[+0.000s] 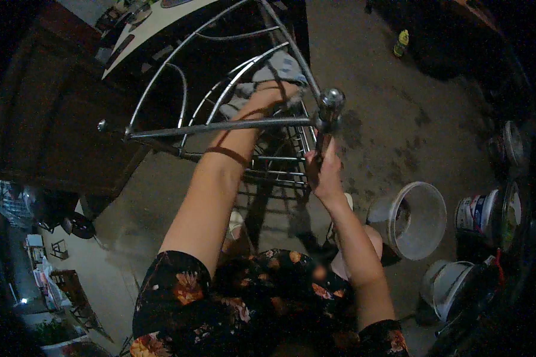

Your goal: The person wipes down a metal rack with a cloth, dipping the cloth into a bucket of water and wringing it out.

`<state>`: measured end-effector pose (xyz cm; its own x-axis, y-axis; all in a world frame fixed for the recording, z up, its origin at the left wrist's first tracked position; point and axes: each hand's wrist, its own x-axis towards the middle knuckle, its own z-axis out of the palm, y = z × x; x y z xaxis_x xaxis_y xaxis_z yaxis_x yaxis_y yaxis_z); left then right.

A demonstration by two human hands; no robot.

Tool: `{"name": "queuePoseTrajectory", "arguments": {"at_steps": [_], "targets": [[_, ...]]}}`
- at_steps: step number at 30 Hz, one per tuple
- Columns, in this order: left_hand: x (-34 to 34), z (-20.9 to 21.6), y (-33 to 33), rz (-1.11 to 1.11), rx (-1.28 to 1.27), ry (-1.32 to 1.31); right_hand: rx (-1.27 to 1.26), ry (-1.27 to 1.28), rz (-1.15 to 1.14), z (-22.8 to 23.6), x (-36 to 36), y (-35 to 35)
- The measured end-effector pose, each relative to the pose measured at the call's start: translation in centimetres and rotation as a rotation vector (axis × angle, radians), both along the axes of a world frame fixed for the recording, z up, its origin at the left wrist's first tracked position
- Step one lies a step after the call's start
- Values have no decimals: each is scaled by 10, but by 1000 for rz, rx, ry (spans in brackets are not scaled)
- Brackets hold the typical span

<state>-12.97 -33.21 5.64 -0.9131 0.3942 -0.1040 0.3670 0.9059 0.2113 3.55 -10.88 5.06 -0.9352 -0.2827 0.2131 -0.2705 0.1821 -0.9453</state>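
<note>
A silvery metal wire rack (pixel 250 124) with curved rails, several tiers and a round-knobbed post stands in front of me. My left arm passes under its top bar. My left hand (pixel 279 92) is closed on a pale grey cloth (pixel 280 66), pressed against a curved rail on the inner side; the fingers are mostly covered by the cloth. Just below the knob, my right hand (pixel 326 172) wraps round the upright post at the rack's right corner.
On the right stand a big white bucket (pixel 420 221), a smaller handled bucket (pixel 448 285) and a printed tub (pixel 477 211). A yellow bottle (pixel 401 44) is on the stained floor farther off. A pale-topped table (pixel 155 30) and a dark wooden cabinet (pixel 53 113) lie to the left.
</note>
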Motion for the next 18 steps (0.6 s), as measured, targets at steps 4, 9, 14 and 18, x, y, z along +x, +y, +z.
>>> {"name": "queuePoseTrajectory", "arguments": {"at_steps": [4, 9, 14, 18], "targets": [[-11, -8, -13, -9, -121, -13, -36, -55, 15, -4, -2, 0], [63, -29, -43, -408, -644, 428, -60, 96, -71, -17, -9, -8], [144, -5, -70, 28, 273, 241, -139, 59, -125, -20, -7, -18], [230, 36, -64, 218, 522, 96, -130, -66, -119, -3, -7, -13]]}}
